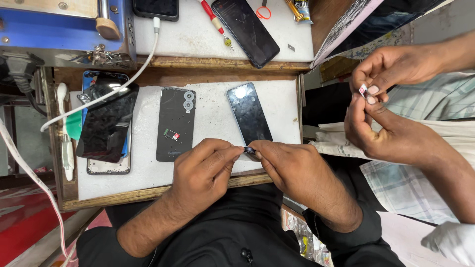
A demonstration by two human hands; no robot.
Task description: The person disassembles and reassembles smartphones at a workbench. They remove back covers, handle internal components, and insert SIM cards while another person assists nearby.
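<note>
Both hands meet at the near edge of the white worktop [213, 123], pinching one small dark part [250, 149] between them: the left hand [203, 173] has thumb and forefinger closed on it, and the right hand [297, 173] grips its other side. The part sits just below the black phone [249, 113] lying screen-up. Left of that phone lies a phone back cover [175, 123]. Right of the phone, another person's hands [391, 104] pinch a tiny card [363, 90].
</note>
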